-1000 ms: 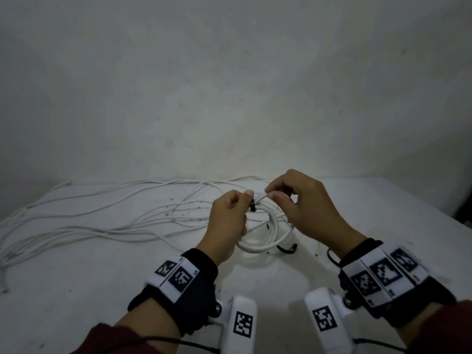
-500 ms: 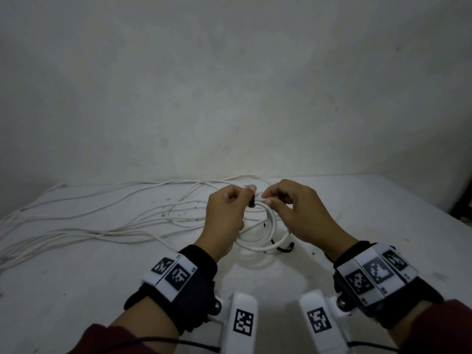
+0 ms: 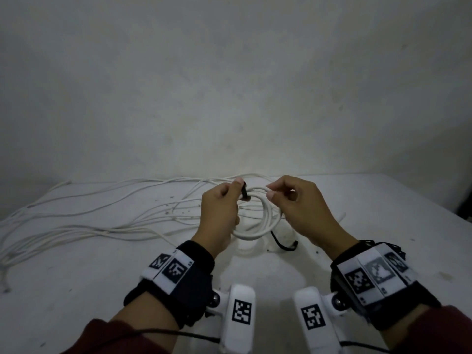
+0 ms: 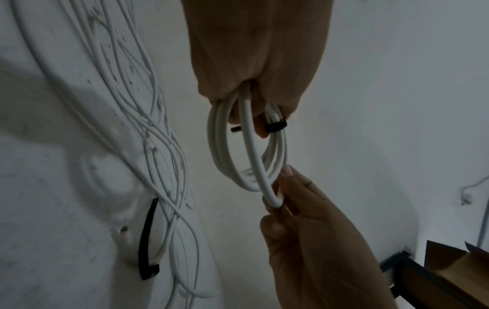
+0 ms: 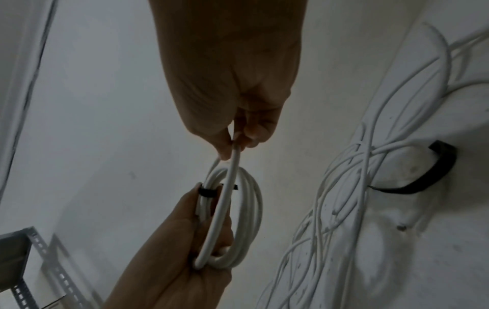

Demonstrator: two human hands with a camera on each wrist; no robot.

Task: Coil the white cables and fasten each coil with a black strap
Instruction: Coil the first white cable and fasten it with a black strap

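A small coil of white cable (image 3: 258, 221) (image 4: 225, 150) (image 5: 248, 219) hangs above the table between both hands. My left hand (image 3: 222, 210) (image 4: 254, 83) grips the coil's left side, where a black strap (image 3: 244, 192) (image 4: 275, 126) (image 5: 207, 192) is wrapped round several turns. My right hand (image 3: 293, 203) (image 5: 235, 133) pinches one loop of the coil (image 4: 272, 198) (image 5: 234, 163) between thumb and forefinger and holds it away from the other turns. A second black strap (image 3: 283, 242) (image 4: 146, 240) (image 5: 423, 177) lies loose on the table under the coil.
Several long loose white cables (image 3: 102, 215) (image 4: 148, 125) (image 5: 357, 188) sprawl across the white table (image 3: 102, 277) to the left and behind the hands. A wall rises just past the table's far edge. A metal shelf frame (image 5: 29, 271) and a cardboard box (image 4: 455, 269) stand off the table.
Both hands have lifted the coil a little and moved apart. The right hand has drawn one loop to the right, away from the strapped part in the left hand.
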